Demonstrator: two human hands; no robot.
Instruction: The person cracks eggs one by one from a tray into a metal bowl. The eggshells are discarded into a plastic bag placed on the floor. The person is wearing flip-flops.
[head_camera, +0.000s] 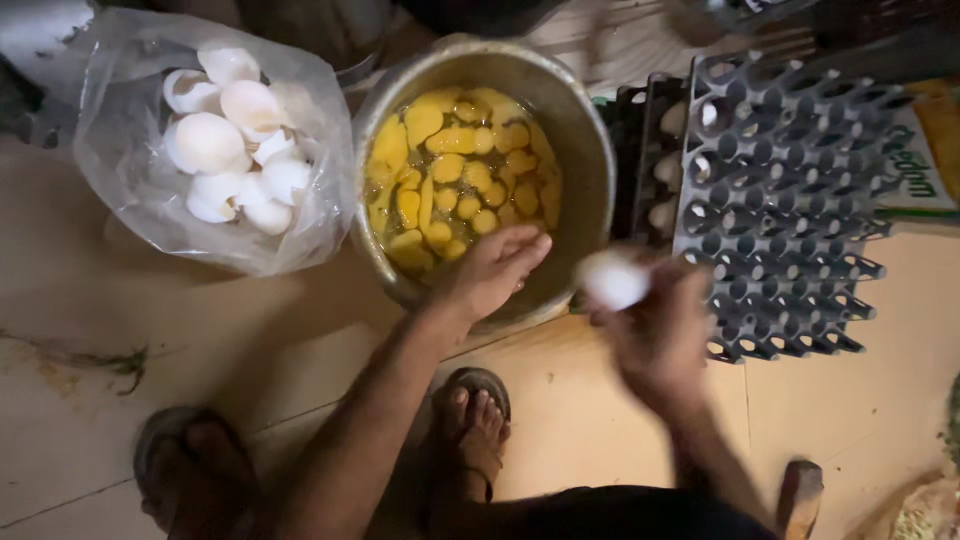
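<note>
I am cracking eggs into the pot.
My right hand (655, 325) pinches a white egg (612, 279); my left hand (492, 272) rests loosely spread on the metal pot (585, 150) rim. I think the egg needs a tap there next.

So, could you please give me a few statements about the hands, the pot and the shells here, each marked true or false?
1. The right hand holds a white egg. True.
2. The left hand rests at the rim of the metal pot. True.
3. The pot holds only water. False: it holds many raw yolks.
4. The empty eggshells lie in the grey tray. False: they sit in a clear plastic bag.
5. The grey egg tray lies right of the pot. True.
</note>
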